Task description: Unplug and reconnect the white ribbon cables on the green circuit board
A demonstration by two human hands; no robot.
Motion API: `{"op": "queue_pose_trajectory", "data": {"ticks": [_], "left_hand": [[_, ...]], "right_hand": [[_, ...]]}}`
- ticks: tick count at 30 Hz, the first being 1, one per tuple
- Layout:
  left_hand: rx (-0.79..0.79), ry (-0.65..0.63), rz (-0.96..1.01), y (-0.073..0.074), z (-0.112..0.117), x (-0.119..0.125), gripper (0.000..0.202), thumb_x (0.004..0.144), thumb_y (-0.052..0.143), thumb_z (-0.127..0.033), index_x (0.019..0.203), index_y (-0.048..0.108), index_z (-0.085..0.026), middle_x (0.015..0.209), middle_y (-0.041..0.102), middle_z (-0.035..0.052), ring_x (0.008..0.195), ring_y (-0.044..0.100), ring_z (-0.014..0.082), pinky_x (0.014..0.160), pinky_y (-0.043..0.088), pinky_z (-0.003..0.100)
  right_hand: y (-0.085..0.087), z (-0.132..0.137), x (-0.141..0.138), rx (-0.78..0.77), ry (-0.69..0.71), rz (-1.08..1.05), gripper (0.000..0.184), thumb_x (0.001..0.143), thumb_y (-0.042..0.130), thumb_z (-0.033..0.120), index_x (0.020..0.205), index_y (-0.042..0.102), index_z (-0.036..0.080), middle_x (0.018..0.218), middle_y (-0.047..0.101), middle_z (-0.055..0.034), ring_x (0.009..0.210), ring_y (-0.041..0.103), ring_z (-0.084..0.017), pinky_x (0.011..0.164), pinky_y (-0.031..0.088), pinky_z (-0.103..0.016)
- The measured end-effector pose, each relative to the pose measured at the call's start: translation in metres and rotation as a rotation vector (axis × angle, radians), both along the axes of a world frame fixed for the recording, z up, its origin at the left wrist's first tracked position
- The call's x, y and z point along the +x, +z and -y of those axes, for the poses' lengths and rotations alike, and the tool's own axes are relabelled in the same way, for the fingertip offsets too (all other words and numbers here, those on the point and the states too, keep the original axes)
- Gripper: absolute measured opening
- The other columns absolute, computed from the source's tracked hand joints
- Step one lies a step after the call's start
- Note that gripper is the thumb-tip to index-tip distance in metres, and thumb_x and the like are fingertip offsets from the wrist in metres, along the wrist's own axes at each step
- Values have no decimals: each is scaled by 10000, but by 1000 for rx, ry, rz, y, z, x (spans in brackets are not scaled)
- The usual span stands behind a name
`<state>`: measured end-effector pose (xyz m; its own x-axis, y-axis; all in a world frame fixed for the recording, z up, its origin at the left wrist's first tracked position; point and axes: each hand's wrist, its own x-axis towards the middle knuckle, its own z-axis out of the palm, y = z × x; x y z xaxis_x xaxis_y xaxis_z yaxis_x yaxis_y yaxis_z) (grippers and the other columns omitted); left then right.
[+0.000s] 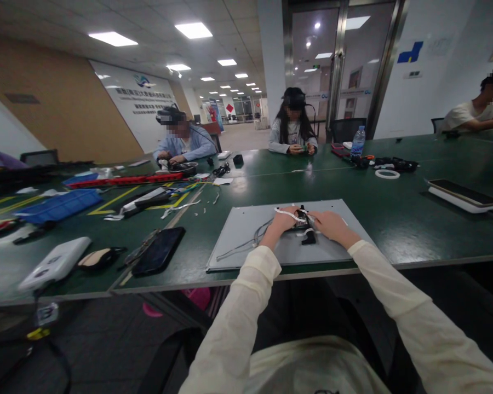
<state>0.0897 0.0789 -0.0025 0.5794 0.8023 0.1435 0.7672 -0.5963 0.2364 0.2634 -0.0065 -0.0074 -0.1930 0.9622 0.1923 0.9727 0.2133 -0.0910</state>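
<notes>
Over a light grey board (pixel 240 224) at the table's front edge, both of my hands meet at a small dark device (pixel 301 220). My left hand (pixel 285 220) is closed against the device's left side. A thin white strip (pixel 291 214) loops over that hand towards the right one. My right hand (pixel 331 224) has its fingers drawn together at the device's right side; what lies between the fingertips is too small to make out. Just below the device lies a black angular piece (pixel 308 237). Grey cables (pixel 238 249) trail left across the board.
Left of the board lie a black phone (pixel 159 251), a beige-and-black mouse-like object (pixel 99 258) and a white box (pixel 56 262). A blue tray (pixel 59 207) stands further back. A phone on a white stand (pixel 464 196) sits right. Several people sit around the table.
</notes>
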Motion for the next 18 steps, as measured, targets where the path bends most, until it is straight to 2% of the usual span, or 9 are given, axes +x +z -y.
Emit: {"op": "queue_pose_trajectory", "data": {"ticks": [4,9,14,18], "left_hand": [[44,-10,-13,-1,-1,-1,312,921,434,-226,1128,649,-133,1130,684,131,1010,635,221,912,467,303],[73,-18,-41,-3,-4,-3,310,909,439,-206,1131,642,-129,1138,680,136,1014,633,214,925,465,300],[51,-83,-111,8,-6,-6,263,850,540,-217,1077,659,-158,1080,702,101,970,647,200,882,483,263],[52,-127,-205,17,-5,-5,247,836,556,-222,1049,655,-145,1087,694,126,989,644,212,880,481,271]], "right_hand": [[0,0,0,-13,0,-18,422,964,362,238,1355,518,252,1063,700,-111,951,659,-240,781,457,-299],[5,-1,-7,-50,14,80,427,969,360,240,1380,476,227,1037,700,-133,929,669,-249,784,464,-314],[4,-6,-15,-67,20,202,414,965,351,202,1366,453,191,923,708,-128,862,687,-265,749,484,-333],[3,-8,-17,-79,32,229,388,974,346,212,1348,445,181,943,703,-137,877,689,-258,751,489,-329]]}}
